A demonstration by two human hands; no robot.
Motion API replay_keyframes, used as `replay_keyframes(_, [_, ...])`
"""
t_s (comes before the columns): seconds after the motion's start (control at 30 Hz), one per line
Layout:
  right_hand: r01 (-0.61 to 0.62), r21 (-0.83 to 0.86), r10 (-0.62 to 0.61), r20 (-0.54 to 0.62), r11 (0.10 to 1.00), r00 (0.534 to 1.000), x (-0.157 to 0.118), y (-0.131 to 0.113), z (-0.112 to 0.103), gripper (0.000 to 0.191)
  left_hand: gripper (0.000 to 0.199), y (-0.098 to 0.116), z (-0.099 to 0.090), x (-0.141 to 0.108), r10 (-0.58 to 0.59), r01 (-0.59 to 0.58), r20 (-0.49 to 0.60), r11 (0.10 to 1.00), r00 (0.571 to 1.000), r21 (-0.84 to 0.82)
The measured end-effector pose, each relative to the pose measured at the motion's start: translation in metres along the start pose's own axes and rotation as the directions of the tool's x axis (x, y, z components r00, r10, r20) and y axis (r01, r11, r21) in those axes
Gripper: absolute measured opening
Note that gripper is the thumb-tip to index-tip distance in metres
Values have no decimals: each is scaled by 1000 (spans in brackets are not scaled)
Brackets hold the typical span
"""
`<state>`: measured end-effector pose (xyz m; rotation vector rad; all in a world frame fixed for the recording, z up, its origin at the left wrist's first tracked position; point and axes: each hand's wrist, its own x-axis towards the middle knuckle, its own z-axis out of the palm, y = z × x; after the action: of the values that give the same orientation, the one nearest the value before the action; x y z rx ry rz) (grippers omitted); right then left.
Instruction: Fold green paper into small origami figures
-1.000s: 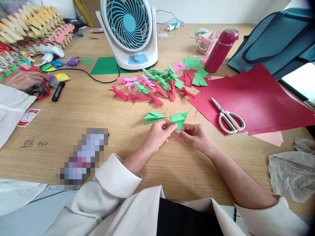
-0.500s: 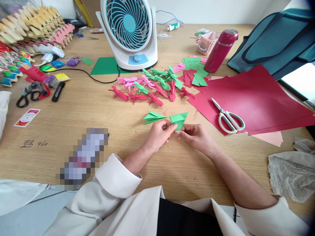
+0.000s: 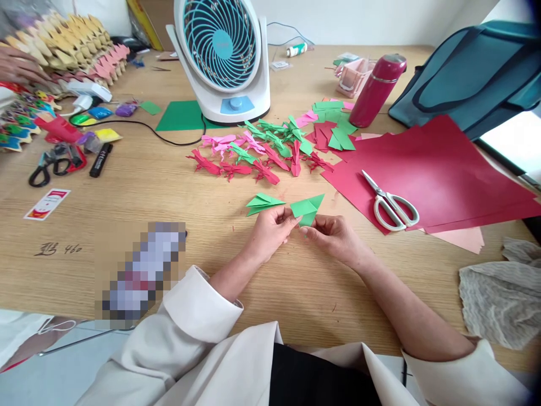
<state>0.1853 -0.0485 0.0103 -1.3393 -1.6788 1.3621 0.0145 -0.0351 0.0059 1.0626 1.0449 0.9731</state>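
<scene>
Both hands, left (image 3: 270, 230) and right (image 3: 333, 237), pinch a folded green paper (image 3: 306, 207) just above the surface (image 3: 169, 186), a green fold (image 3: 262, 203) lying just left.

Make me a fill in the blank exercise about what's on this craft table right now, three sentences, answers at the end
1. Both hands, left hand and right hand, pinch a folded piece of paper coloured ____.
2. The white-handled scissors lie on a large sheet of paper coloured ____.
3. The thing with blue blades standing upright at the far side of the table is a ____.

Answers: green; red; fan
</scene>
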Motion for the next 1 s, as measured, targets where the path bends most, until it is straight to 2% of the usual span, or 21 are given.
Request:
replay_keyframes(0.13, [5, 50, -5, -14, 999, 1000, 2, 5, 0, 43, 34, -4, -1, -1, 5, -7, 35, 999, 999, 47])
replay_keyframes(0.37, [20, 11, -19, -74, 1000, 997, 2, 5, 4, 42, 25, -8, -3, 1, 66, -64, -46, 997, 997, 43])
replay_keyframes(0.6, [28, 4, -27, -57, 1000, 998, 2, 3, 5, 39, 22, -5, -3, 0, 92, -91, -17, 995, 996, 49])
replay_keyframes(0.87, [21, 146, -11, -72, 989, 997, 3, 7, 3, 44, 28, -1, -1, 0, 49, -49, -20, 999, 999, -23])
replay_keyframes(1.0, [18, 161, 2, -128, 987, 992, 5, 7, 4, 46, 28, 2, 1, -1, 29, -29, 0, 997, 1000, -69])
